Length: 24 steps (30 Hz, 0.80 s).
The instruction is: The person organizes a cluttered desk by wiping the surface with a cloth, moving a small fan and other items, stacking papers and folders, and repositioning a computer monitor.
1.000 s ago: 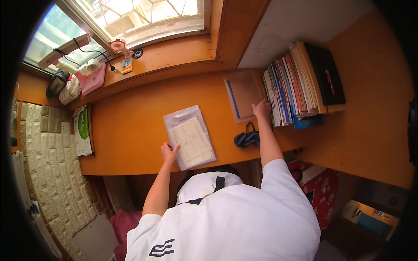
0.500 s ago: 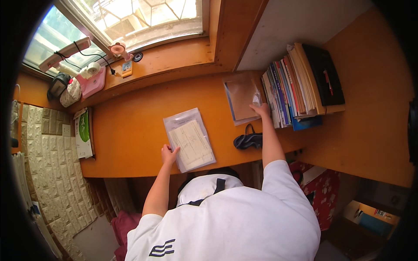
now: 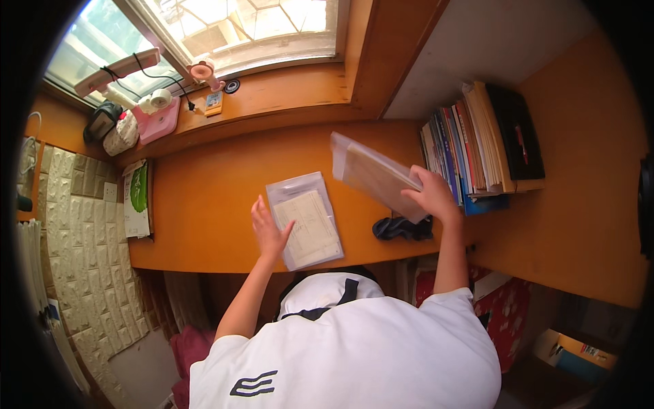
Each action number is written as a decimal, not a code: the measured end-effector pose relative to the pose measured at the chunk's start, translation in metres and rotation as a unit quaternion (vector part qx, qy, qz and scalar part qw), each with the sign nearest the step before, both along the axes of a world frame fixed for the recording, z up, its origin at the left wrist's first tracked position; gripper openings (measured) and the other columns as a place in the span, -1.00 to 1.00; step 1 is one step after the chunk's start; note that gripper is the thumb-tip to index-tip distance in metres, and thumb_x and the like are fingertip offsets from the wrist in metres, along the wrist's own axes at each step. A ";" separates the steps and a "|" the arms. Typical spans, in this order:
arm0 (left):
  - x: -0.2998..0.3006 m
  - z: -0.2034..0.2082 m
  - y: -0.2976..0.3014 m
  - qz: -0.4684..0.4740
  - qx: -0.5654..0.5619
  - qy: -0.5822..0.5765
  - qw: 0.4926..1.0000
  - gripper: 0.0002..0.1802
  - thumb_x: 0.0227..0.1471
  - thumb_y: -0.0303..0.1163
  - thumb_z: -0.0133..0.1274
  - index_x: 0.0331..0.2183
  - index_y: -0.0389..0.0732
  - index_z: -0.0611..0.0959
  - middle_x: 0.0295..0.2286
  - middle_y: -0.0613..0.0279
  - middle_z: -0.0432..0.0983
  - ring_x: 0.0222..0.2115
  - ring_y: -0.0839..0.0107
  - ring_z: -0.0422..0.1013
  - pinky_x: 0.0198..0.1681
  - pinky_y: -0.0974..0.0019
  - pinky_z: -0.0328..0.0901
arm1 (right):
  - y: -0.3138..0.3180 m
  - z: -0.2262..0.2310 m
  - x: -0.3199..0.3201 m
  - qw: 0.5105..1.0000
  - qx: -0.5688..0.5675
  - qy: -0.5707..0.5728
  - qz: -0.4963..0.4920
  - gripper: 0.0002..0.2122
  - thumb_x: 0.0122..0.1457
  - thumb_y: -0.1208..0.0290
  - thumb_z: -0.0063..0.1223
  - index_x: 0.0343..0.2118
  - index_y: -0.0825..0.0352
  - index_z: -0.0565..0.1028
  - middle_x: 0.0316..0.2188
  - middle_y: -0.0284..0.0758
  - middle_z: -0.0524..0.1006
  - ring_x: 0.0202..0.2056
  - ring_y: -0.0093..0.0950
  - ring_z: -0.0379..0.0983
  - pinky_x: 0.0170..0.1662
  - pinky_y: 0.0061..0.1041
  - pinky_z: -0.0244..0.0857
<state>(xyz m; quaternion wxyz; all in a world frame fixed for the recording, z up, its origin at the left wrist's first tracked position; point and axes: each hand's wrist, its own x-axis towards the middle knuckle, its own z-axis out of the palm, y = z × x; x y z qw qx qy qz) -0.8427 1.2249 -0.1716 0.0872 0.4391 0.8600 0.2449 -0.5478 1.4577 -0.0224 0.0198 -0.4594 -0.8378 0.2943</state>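
One clear folder (image 3: 300,185) is lying flat on the desk (image 3: 204,211) and a second folder (image 3: 371,169) is tilting above it, making two. The right hand (image 3: 436,195) is clamping the second folder's edge; the left hand (image 3: 271,232) is spreading its fingers apart at the first's left edge. Since the earlier frame, the second is rising and the left fingers are parting.

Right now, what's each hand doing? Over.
Right-hand grip: closed on tilted clear folder. Left-hand grip: open at edge of flat folder. Dark item partly behind tilted clear folder.
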 end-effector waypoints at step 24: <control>-0.018 -0.111 -0.061 0.239 -0.033 -0.500 0.832 -0.24 -0.10 -0.20 0.21 0.02 -0.39 0.24 -0.18 0.00 0.41 -0.16 0.20 0.39 -0.15 0.18 0.32 | -0.143 -0.305 -0.119 0.964 -0.200 0.098 -0.146 -0.20 -0.11 0.18 0.29 0.14 0.41 0.09 -0.04 -0.03 0.27 0.01 -0.18 0.22 0.07 -0.29 0.13</control>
